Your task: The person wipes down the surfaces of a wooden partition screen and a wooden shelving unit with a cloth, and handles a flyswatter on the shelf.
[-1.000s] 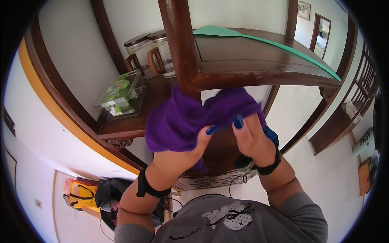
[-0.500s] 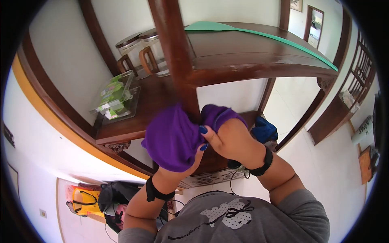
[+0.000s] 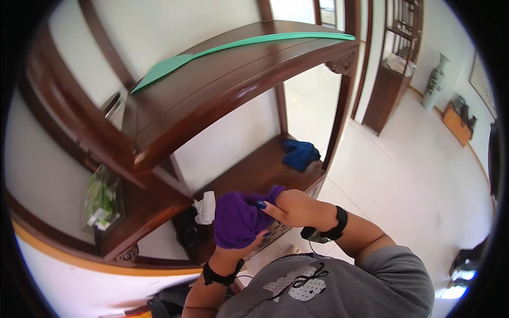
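A bunched purple cloth [image 3: 233, 220] is held between my two hands in front of my chest. My left hand [image 3: 255, 241] is closed on it from below, with the cloth draped over most of the fingers. My right hand [image 3: 292, 205] grips the cloth's right side, its thumb with dark blue nail polish lying on top. Behind the cloth, a white item [image 3: 205, 208] rests on the lower shelf [image 3: 249, 167] of a dark wooden unit. Beside it is a black object [image 3: 185, 228] whose kind I cannot make out.
On the upper shelf [image 3: 212, 79] lies a long flat green strip [image 3: 254, 39]. A blue cloth [image 3: 300, 155] sits at the lower shelf's right end. A clear package with green contents [image 3: 102, 200] is on the left. A tall vase [image 3: 436, 82] and a wooden box [image 3: 457, 123] stand farther off.
My view has swung to the right and the shelf unit appears farther left. Both hands, still gripping the purple cloth, appear lower, over the lower shelf's front edge.
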Demonstrator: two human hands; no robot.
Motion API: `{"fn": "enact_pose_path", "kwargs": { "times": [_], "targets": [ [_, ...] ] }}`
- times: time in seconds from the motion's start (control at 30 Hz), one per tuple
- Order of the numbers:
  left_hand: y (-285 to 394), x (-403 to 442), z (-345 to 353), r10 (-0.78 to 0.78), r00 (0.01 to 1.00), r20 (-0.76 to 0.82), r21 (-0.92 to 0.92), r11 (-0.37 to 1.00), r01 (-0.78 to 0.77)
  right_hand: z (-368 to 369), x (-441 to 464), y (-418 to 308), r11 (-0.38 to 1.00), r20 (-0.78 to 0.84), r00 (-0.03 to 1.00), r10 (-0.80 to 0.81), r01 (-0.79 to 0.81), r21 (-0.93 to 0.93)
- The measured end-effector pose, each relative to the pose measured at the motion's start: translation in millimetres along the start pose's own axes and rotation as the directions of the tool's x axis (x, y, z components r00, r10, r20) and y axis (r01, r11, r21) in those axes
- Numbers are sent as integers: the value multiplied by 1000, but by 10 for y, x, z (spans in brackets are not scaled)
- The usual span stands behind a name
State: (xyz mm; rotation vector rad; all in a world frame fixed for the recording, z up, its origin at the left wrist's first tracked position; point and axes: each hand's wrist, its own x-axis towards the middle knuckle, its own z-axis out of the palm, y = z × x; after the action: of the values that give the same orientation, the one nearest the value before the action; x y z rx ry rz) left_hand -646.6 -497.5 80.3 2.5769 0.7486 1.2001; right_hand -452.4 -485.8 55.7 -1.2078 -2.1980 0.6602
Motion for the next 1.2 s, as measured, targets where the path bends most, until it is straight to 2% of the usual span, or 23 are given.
{"fn": "enact_pose_path", "kwargs": {
  "times": [0.07, 0.13, 0.17, 0.23, 0.3, 0.37, 0.4, 0.53, 0.6, 0.7, 0.73, 0.83, 0.87, 0.93, 0.97, 1.0, 1.13, 1.17, 1.2],
  "targets": [
    [-148, -114, 233, -11, 1000, -7, 27, 1000, 11, -117, -173, 121, 992, -62, 991, 121, -119, 37],
    [-178, 45, 351, -59, 994, 94, 54, 997, 55, -189, -380, 326, 983, -178, 967, 183, -179, 35],
    [-149, 218, 365, -104, 975, 196, 76, 993, 90, -225, -485, 413, 977, -233, 949, 212, -210, 34],
    [-156, 395, 512, -92, 968, 232, 107, 992, 69, -392, -692, 454, 942, -296, 894, 337, -317, 115],
    [-238, 453, 756, 13, 995, 98, 127, 992, -26, -560, -880, 465, 906, -353, 835, 423, -380, 186],
    [-203, 553, 968, 74, 997, -13, -69, 995, -75, -721, -1056, 488, 865, -373, 780, 501, -447, 228],
    [-184, 628, 1073, 98, 992, -76, -157, 982, -109, -769, -1145, 555, 862, -416, 755, 507, -449, 237],
    [-165, 1021, 1409, 149, 986, -69, -70, 986, -154, -1125, -1503, 769, 895, -544, 711, 446, -371, 249],
    [-141, 1272, 1553, 105, 994, -43, -62, 992, -108, -1282, -1630, 805, 918, -623, 674, 397, -287, 274],
    [-288, 1555, 1821, 85, 996, -19, 44, 995, -84, -1433, -1901, 1069, 932, -683, 647, 339, -329, 152],
    [-210, 1693, 1840, 46, 999, 13, 70, 996, -46, -1462, -1918, 1127, 947, -723, 623, 297, -292, 137],
    [-212, 1831, 2000, 68, 994, -80, 116, 992, -58, -1625, -2012, 1157, 885, -624, 627, 466, -315, 343],
    [-170, 1889, 1993, 2, 1000, 15, 146, 989, -4, -1672, -2019, 1159, 880, -619, 629, 470, -286, 378],
    [-73, 1970, 1902, -143, 971, 192, 220, 970, 99, -1631, -2056, 1392, 939, -695, 631, 344, -234, 252],
    [-130, 1950, 1909, -151, 956, 252, 153, 982, 115, -1623, -2084, 1495, 959, -725, 629, 282, -209, 192],
    [-221, 1898, 1912, -154, 937, 312, 87, 987, 134, -1669, -2133, 1527, 953, -670, 678, 301, -244, 181],
    [-217, 1742, 1752, -168, 871, 462, -69, 972, 225, -1709, -2202, 1721, 922, -732, 562, 385, -200, 331],
    [-263, 1683, 1724, -188, 885, 426, -132, 955, 266, -1664, -2193, 1799, 917, -775, 497, 390, -139, 373],
    [-334, 1620, 1708, -209, 896, 391, -196, 933, 302, -1711, -2178, 1795, 900, -759, 498, 419, -115, 421]
  ]
}}
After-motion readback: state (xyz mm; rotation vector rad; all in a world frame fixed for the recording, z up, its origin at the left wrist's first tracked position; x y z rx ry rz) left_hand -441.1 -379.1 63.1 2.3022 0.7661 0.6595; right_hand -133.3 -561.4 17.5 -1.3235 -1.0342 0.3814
